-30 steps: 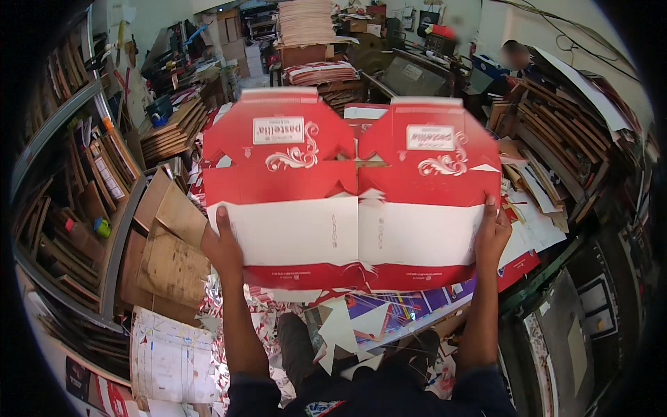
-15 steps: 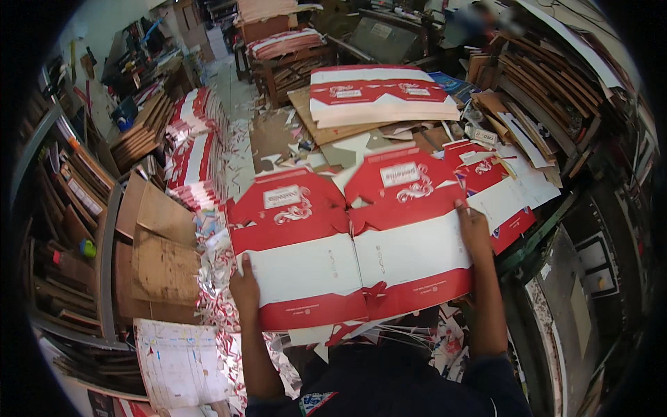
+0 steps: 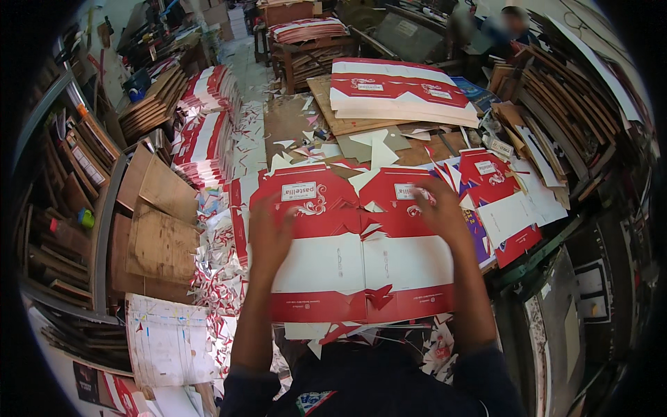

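Note:
A red-and-white printed card sheet (image 3: 406,267), die-cut into two box blanks side by side, lies flat right before me. Torn slits and loose flaps of waste card show along the seam between its halves. Over its left half is my left hand (image 3: 269,226), fingers apart and holding nothing. My right hand (image 3: 441,208) is over the upper right half, its fingers spread and partly blurred. Whether the fingertips touch the card I cannot tell. Paper offcuts (image 3: 379,149) lie just beyond the sheet's far edge.
Farther back a stack of like sheets (image 3: 403,111) rests on a board. More printed card (image 3: 511,215) lies at the right. Tall stacks of blanks (image 3: 205,146) stand at the left above scraps (image 3: 222,271) on the floor. Wooden boards (image 3: 163,243) lean nearby. Another person (image 3: 504,31) is at the back right.
Both hands have let go of the sheet's side edges and moved inward and away from me over it. The sheet now lies lower and flat. The whole view has shifted slightly.

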Motion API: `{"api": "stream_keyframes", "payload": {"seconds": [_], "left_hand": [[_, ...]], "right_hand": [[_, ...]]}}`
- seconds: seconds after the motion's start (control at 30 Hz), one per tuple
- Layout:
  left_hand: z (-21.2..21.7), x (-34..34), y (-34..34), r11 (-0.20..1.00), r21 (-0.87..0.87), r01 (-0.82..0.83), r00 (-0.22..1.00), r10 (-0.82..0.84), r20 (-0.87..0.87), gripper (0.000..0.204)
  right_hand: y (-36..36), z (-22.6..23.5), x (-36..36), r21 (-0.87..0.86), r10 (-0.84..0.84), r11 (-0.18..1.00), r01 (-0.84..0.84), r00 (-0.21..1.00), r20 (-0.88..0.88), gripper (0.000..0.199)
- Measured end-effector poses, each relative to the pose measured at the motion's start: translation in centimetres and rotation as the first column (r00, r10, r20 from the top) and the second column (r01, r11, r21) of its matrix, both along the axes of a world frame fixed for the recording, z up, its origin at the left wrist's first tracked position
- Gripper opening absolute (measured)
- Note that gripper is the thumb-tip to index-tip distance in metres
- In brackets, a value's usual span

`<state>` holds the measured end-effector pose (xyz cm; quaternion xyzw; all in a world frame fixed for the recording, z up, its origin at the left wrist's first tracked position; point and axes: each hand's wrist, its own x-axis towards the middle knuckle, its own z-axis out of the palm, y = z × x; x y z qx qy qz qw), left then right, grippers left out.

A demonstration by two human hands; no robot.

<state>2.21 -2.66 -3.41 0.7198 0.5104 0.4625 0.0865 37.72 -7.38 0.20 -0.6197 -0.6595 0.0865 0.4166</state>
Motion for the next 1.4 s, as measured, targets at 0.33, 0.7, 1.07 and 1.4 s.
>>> {"api": "stream_keyframes", "payload": {"seconds": [0.33,0.7,1.07,1.4], "left_hand": [[-6.9,13.0,11.9,0.973,-0.046,0.228,0.938,-0.206,0.278,0.024],[-6.2,12.3,11.1,0.972,0.025,0.233,0.966,-0.234,0.11,0.02],[-5.7,12.8,10.0,0.986,-0.082,0.146,0.965,-0.16,-0.206,0.023],[-4.9,13.8,10.2,0.966,-0.236,0.105,0.959,-0.161,-0.232,0.021]], "right_hand": [[16.1,-4.8,-3.6,-0.555,0.407,0.821,-0.132,0.817,0.408,0.029],[19.9,4.8,-10.5,0.258,0.316,0.944,-0.207,0.795,-0.518,0.032],[-4.5,15.2,-16.8,0.277,0.84,0.039,-0.96,-0.119,-0.53,0.06],[-7.9,14.3,-17.8,0.351,0.868,-0.111,-0.93,-0.263,-0.422,0.064]]}}
